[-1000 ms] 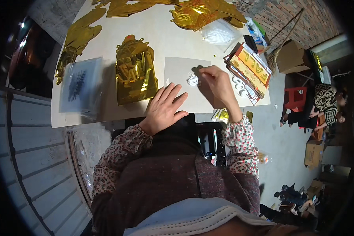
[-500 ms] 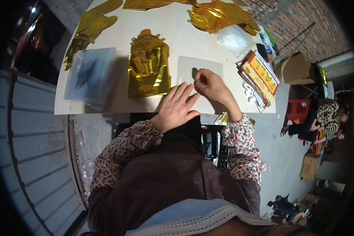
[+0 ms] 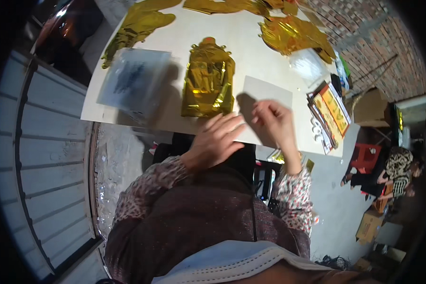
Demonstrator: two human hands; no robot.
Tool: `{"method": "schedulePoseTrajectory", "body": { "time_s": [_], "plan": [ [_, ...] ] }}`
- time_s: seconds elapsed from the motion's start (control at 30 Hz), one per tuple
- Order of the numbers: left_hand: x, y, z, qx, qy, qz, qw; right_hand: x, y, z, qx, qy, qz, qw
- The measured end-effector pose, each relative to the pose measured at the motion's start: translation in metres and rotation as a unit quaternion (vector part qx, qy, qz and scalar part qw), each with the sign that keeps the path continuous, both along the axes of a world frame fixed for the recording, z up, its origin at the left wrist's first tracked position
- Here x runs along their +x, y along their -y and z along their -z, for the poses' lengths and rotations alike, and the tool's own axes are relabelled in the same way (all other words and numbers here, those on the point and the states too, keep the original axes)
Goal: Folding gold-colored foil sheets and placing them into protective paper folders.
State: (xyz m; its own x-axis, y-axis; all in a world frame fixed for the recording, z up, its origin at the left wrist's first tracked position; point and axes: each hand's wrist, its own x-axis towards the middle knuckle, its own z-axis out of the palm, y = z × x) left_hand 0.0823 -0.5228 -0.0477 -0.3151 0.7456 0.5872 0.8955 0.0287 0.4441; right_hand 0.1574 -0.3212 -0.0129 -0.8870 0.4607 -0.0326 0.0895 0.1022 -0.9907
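My left hand (image 3: 217, 141) is open, palm down, fingers stretched out at the table's front edge. Its fingertips are close to the bottom of a shiny gold foil piece (image 3: 208, 80), bottle-like in outline with scalloped shoulders. To the right, my right hand (image 3: 275, 122) hovers over the near part of a flat grey card (image 3: 267, 90). Its thumb and fingers are curled together in a pinch; whatever may be between them is too small to make out. A dark shadow falls on the table left of that hand.
Clear plastic sleeves (image 3: 135, 85) lie at the left of the pale table (image 3: 175, 125). More gold foil (image 3: 296, 35) is spread along the far side. Near the right edge are a clear plastic packet (image 3: 307, 66) and a stack of colourful printed cards (image 3: 331, 113). Another person sits far right.
The view has turned, so the table sits further right and tilted. My right hand has drawn back toward me from the middle of the grey card. My left hand stays flat and stretched out.
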Motion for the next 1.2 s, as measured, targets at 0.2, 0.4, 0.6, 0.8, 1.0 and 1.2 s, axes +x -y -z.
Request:
{"method": "schedulePoseTrajectory", "body": {
  "time_s": [0.2, 0.4, 0.6, 0.8, 1.0, 1.2],
  "plan": [
    [-0.048, 0.079, 0.002, -0.001, 0.026, -0.183, 0.983, -0.008, 0.058, 0.017, 0.260, 0.014, -0.019, 0.965],
    [-0.058, 0.078, 0.017, -0.011, -0.015, -0.194, 0.981, 0.014, 0.082, 0.026, 0.495, -0.008, 0.001, 0.869],
    [-0.069, 0.078, 0.018, -0.014, -0.014, -0.173, 0.985, 0.032, 0.058, 0.039, 0.543, 0.004, 0.084, 0.835],
    [-0.067, 0.076, 0.012, -0.003, 0.008, -0.190, 0.982, 0.016, 0.058, 0.027, 0.489, -0.007, 0.080, 0.868],
    [-0.065, 0.077, 0.012, -0.007, 0.021, -0.191, 0.981, -0.040, 0.065, 0.023, 0.330, 0.054, 0.039, 0.942],
    [-0.051, 0.094, 0.016, -0.010, 0.046, -0.177, 0.983, -0.018, 0.082, 0.028, 0.307, 0.049, 0.029, 0.950]
  ]
}}
